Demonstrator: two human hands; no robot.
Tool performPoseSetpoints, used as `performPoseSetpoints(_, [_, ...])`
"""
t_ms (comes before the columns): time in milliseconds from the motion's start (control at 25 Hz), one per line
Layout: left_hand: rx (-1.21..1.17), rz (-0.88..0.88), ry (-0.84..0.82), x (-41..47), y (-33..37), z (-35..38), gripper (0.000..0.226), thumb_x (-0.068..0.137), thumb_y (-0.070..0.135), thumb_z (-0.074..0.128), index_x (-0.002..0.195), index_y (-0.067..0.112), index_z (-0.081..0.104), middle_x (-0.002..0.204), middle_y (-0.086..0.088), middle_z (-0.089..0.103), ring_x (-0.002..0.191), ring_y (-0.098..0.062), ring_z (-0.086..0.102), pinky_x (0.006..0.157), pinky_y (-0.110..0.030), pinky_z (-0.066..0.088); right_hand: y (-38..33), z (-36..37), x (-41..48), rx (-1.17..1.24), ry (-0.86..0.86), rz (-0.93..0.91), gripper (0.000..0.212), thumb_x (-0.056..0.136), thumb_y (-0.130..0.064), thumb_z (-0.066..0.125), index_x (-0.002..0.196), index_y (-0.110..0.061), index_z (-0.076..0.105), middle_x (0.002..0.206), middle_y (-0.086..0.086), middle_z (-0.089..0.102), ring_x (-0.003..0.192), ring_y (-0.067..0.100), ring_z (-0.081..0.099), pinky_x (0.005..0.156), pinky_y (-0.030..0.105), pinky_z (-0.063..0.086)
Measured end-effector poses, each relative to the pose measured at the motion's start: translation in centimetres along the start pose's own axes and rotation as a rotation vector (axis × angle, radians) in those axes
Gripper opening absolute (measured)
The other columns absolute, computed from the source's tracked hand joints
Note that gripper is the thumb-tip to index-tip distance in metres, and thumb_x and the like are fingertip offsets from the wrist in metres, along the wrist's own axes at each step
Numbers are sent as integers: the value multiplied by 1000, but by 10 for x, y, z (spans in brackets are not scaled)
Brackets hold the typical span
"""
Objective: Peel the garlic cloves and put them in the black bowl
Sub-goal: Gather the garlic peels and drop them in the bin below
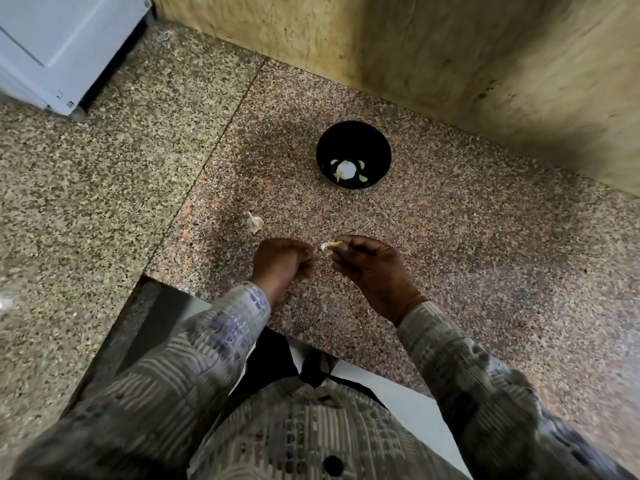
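counter (467,271): we saw speckled, polished stone
black bowl (353,136): we found it glossy
sleeve (225,334): we saw patterned cloth

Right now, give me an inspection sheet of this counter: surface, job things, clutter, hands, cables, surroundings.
Surface: speckled granite counter, seam at left.
Job's things: black bowl holding peeled cloves; garlic clove in the right hand.
Clutter: pale garlic scrap on the counter, clove or skin unclear.
Hands: right hand pinches the clove; left hand curled beside it, contents hidden.
Cables: nothing seen.
Surroundings: beige wall behind; white appliance at far left.
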State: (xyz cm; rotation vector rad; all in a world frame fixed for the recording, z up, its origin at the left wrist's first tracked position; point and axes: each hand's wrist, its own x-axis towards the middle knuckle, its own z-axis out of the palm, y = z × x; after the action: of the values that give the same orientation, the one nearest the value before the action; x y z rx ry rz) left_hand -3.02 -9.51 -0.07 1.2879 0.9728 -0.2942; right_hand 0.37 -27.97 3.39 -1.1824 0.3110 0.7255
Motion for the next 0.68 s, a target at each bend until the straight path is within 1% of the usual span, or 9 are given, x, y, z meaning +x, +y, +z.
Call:
performPoseSetpoints(80, [131,115,36,3,3,5,21,87,-6,71,99,11,76,91,-15,78,68,-23,76,65,-38,62,2,0,-2,18,25,-15,18,94,5,63,111,1,70,102,13,75,98,25,70,86,34,61])
performPoseSetpoints(200, [341,267,95,0,9,9,45,79,-3,79,115,24,74,100,0,76,79,-14,76,67,-37,65,7,0,-3,34,70,-42,20,92,10,63,112,7,67,105,19,73,102,31,67,88,35,61])
performPoseSetpoints(280, [413,368,144,-12,9,9,43,80,4,82,116,28,75,99,6,74,78,-11,74,64,-34,64,10,-1,-3,16,94,-69,21,90,12,64,111,8,67,104,18,73,102,32,68,91,39,61])
performPoseSetpoints(320, [373,385,135,-18,7,9,35,85,6,79,113,26,76,97,5,76,75,-15,75,63,-37,65,10,-1,-3,-6,106,-86,21,89,12,66,110,7,68,102,16,75,101,31,69,94,42,60])
performPoseSetpoints(400, [150,296,24,-32,1,10,19,94,8,71,109,18,78,95,-5,79,75,-25,77,69,-44,65,12,-3,-4,-76,118,-127,23,87,11,70,109,7,70,102,16,76,98,29,71,97,48,58])
performPoseSetpoints(440, [36,243,-57,-39,-1,10,16,96,9,69,110,14,77,97,-10,79,77,-28,77,73,-46,65,13,-3,-5,-115,116,-147,24,86,10,72,110,7,70,103,18,76,97,28,71,97,48,58])
performPoseSetpoints(520, [-57,239,-158,-49,-6,13,16,95,8,71,110,8,77,98,-13,79,78,-27,75,77,-44,65,12,-1,-8,-201,110,-197,23,86,9,73,109,8,71,105,22,75,94,27,72,92,44,59])
performPoseSetpoints(600, [-49,295,-141,-52,-9,15,16,93,6,74,108,6,78,93,-13,79,79,-28,75,78,-43,65,12,1,-10,-296,112,-238,20,86,7,74,106,6,73,101,21,76,90,24,73,87,40,61])
performPoseSetpoints(680, [2,354,-66,-51,-12,15,13,92,6,75,105,6,79,88,-10,79,80,-30,77,77,-45,65,13,4,-11,-385,113,-258,17,86,3,77,102,2,75,95,17,77,85,22,73,85,40,62])
